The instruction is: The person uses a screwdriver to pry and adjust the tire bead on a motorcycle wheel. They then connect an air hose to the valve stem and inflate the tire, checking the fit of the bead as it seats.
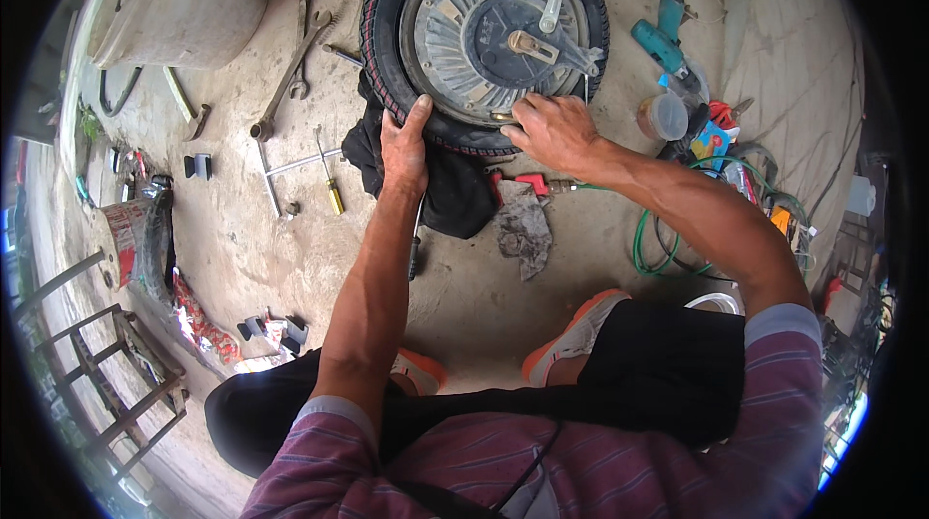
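A wheel with a black tyre (pixel 385 35) and a dusty grey metal hub (pixel 445 64) lies flat in front of me, its axle end upward. My left hand (pixel 404 147) grips the tyre's near left edge, thumb on the sidewall and fingers down the outer side. At the near rim, my right hand (pixel 559 132) has its fingers curled and pressed together beside a small brass-coloured piece. What those fingertips hold is hidden. Black cloth (pixel 455 195) is bunched partly under the wheel, by my left wrist. Below my right wrist lies a red air-hose fitting (pixel 530 182).
Large wrenches (pixel 290 74), a cross-shaped wheel wrench (pixel 266 176) and a yellow-handled screwdriver (pixel 334 192) lie left. A grey rag (pixel 524 229) sits nearer me. At right are a teal power drill (pixel 663 43), a plastic jar (pixel 662 118) and green hose (pixel 641 248). A pale bucket (pixel 194 11) stands far left.
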{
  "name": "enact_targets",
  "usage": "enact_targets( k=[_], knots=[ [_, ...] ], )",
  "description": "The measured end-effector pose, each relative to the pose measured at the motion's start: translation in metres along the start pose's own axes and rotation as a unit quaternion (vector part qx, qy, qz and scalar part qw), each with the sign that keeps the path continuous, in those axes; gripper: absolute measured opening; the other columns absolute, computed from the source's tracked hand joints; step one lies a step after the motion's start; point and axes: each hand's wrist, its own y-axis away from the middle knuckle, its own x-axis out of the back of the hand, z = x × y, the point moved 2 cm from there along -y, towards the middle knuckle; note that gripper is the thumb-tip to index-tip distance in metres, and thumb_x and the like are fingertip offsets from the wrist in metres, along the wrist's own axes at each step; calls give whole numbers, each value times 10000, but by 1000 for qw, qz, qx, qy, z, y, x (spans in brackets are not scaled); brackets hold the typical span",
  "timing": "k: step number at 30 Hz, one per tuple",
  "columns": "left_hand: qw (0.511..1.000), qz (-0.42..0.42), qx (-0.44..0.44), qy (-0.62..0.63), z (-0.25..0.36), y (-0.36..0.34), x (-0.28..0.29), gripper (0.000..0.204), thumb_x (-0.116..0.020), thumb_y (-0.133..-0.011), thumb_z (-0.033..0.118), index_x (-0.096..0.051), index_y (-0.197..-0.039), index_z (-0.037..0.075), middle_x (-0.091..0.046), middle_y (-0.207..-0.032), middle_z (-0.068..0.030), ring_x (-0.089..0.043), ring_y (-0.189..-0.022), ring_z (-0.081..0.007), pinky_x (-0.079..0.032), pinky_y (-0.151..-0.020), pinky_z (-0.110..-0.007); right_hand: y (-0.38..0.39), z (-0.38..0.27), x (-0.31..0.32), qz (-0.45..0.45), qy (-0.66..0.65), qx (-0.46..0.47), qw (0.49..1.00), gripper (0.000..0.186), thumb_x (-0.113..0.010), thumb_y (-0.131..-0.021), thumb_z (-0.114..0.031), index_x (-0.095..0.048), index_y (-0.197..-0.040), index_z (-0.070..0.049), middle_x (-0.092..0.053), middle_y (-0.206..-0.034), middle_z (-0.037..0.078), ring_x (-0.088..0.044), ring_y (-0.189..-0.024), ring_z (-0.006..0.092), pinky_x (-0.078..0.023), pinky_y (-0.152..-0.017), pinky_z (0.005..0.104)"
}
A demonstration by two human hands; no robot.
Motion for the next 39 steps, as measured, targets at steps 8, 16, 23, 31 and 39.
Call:
enact_targets(
  k=[8,16,23,31,39],
  knots=[
    [1000,-7,-8,13,-4,-3,0,732,-841,-947,271,-493,-1496,-66,-649,-1419,-178,-625,-1278,-263,-456,-1156,-390,-10,-13,1,-67,-16,-49,996,332,-647,-1024,-324,-723,-906,-23,-752,-823,219,-757,-756,406,-589,-715,541],
    [1000,-6,-21,17,-2,-1,4,774,-836,-950,280,-448,-1521,-68,-633,-1427,-195,-633,-1263,-265,-475,-1139,-386,-25,-28,-12,-93,-59,-118,987,392,-605,-1047,-316,-722,-839,-6,-732,-792,252,-755,-761,428,-584,-700,554],
    [1000,-11,-19,5,5,4,4,719,-833,-953,292,-493,-1484,-52,-666,-1375,-167,-651,-1209,-243,-499,-1098,-373,-35,-33,-35,-152,-493,-441,735,404,-591,-1058,-410,-702,-938,-40,-645,-771,9,-590,-573,130,-457,-499,312],
    [999,-33,21,27,6,-8,2,672,-877,-896,208,-548,-1421,-54,-699,-1334,-180,-695,-1164,-260,-537,-1074,-386,-20,-24,-30,-160,-538,-466,684,407,-584,-1073,-448,-685,-983,-63,-561,-747,-30,-528,-594,99,-389,-525,278],
    [990,8,-45,-136,15,2,2,486,-888,-907,245,-692,-1208,-82,-780,-1098,-152,-754,-923,-210,-624,-818,-362,-13,-3,-30,-191,-612,-444,626,383,-605,-1055,-440,-636,-963,-70,-480,-712,-58,-406,-570,86,-324,-535,278]
  ],
)
